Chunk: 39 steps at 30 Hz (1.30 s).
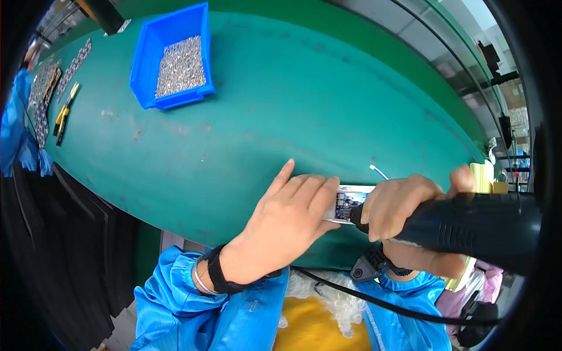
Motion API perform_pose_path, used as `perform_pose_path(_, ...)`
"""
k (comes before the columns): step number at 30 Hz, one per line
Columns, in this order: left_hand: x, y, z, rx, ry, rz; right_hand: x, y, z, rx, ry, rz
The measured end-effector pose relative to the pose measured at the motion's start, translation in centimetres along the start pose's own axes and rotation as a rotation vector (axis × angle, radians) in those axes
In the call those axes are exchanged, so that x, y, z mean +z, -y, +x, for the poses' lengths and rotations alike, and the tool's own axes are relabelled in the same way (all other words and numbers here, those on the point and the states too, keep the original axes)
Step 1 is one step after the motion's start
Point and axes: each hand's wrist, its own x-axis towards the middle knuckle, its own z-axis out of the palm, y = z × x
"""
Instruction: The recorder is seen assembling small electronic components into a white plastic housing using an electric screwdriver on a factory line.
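My left hand point(287, 210) lies over the end of a small white case point(356, 189), its thumb and fingers gripping it against the table. Inside the case shows a blue circuit board point(344, 206) with small parts on it. A black electric screwdriver point(462, 225) is wrapped in my right hand point(404, 205). It lies nearly level, and its tip comes down at the board's right side. The exact contact point is hidden by the tip and my fingers. A short white-and-blue wire point(379, 171) sticks out beyond the case.
A blue bin point(140, 76) of small metal pieces point(181, 67) stands at the far left of the green table point(263, 105). Yellow-and-black pliers point(65, 117) and strips of small parts point(73, 67) lie further left, beside a person's blue sleeve point(17, 128). A black cable point(398, 305) crosses my lap.
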Motion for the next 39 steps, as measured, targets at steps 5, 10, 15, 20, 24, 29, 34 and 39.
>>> perform_pose_path(5,-1.1,-0.4,0.2,0.174,0.037,-0.055,-3.1,5.5,1.3,-0.299,-0.146,0.018)
perform_pose_path(10,-2.6,-2.1,-0.5,0.428,-0.2,0.203,-8.3,11.5,-1.2,-0.463,-0.432,-0.169)
perform_pose_path(15,-3.5,-2.8,-0.7,0.376,-0.339,0.207,-10.5,12.1,-3.2,-0.449,-0.515,-0.27)
perform_pose_path(20,-3.8,-3.5,-0.2,0.318,-0.358,0.202,-11.9,10.6,-4.3,-0.432,-0.497,-0.374)
perform_pose_path(24,-3.9,-3.3,0.2,0.288,-0.372,0.206,-12.3,8.7,-4.3,-0.413,-0.545,-0.388)
perform_pose_path(29,-3.6,-3.0,1.0,0.302,-0.369,0.205,-12.8,7.6,-4.3,-0.366,-0.594,-0.352)
perform_pose_path(34,-2.1,-2.0,0.6,-0.107,-0.191,-0.506,-13.1,6.9,-4.5,-0.362,-0.687,-0.366)
perform_pose_path(39,-1.6,-2.7,0.4,0.182,-0.283,-0.227,-13.7,6.7,-5.1,-0.366,-0.704,-0.393)
